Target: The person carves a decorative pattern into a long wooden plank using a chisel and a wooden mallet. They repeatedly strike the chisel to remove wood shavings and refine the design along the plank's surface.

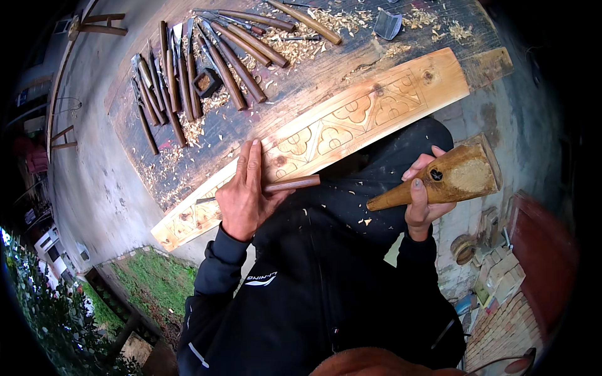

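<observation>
A long pale wooden board (pixel 401 119) carved with flower-like shapes lies slantwise along the near side of the workbench and above my lap. My left hand (pixel 243 194) rests at its lower left part, two fingers stretched flat on the wood. Under that palm it holds a carving chisel (pixel 291 183); the wooden handle sticks out to the right and a bit of blade shows at left. Off the board, over my right leg, my right hand (pixel 426 194) grips a wooden mallet (pixel 467 172) near where the head narrows. Its handle points down and left.
Several chisels (pixel 235 62) with wooden handles lie on the dark workbench (pixel 232 128) among shavings. A small black box-shaped piece (pixel 207 81) sits between them, and a curved grey piece (pixel 387 25) lies farther right. A wooden block (pixel 489 67) shows beyond the board's right end.
</observation>
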The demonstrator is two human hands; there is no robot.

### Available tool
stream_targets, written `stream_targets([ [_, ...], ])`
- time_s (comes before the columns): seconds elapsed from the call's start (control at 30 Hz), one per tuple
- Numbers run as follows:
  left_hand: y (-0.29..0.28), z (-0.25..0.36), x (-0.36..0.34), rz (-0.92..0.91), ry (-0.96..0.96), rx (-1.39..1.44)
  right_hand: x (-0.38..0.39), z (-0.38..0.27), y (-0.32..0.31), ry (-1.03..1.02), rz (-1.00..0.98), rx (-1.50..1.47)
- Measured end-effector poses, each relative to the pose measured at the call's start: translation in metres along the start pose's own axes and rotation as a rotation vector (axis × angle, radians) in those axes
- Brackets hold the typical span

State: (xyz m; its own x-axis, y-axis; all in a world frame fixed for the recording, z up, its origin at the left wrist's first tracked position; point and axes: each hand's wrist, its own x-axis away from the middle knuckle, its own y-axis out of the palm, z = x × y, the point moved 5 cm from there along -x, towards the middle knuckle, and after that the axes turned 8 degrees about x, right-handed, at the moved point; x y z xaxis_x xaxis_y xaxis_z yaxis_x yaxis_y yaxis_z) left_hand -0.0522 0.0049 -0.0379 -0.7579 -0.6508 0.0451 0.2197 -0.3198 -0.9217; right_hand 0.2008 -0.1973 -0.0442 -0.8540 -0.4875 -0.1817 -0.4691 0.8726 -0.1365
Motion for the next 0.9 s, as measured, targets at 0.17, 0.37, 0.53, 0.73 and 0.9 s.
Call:
stream_targets([
  [0.17, -0.018, -0.027, 0.026, 0.006, -0.077, -0.038, -0.001, 0.004, -0.003, -0.025, -0.024, 0.006],
  [0.37, -0.074, -0.051, 0.025, 0.354, 0.016, 0.146, 0.0, -0.003, 0.003, 0.014, 0.011, 0.029],
  [0.53, -0.132, -0.08, -0.065, 0.836, 0.245, 1.197, 0.003, 0.001, 0.003, -0.003, 0.005, 0.011],
  [0.73, -0.118, -0.094, -0.152, 0.946, 0.233, 1.392, 0.0, -0.002, 0.003, 0.014, 0.006, 0.0],
  [0.9, -0.095, -0.105, -0.159, 0.912, 0.148, 1.436, 0.001, -0.001, 0.003, 0.036, 0.007, 0.006],
])
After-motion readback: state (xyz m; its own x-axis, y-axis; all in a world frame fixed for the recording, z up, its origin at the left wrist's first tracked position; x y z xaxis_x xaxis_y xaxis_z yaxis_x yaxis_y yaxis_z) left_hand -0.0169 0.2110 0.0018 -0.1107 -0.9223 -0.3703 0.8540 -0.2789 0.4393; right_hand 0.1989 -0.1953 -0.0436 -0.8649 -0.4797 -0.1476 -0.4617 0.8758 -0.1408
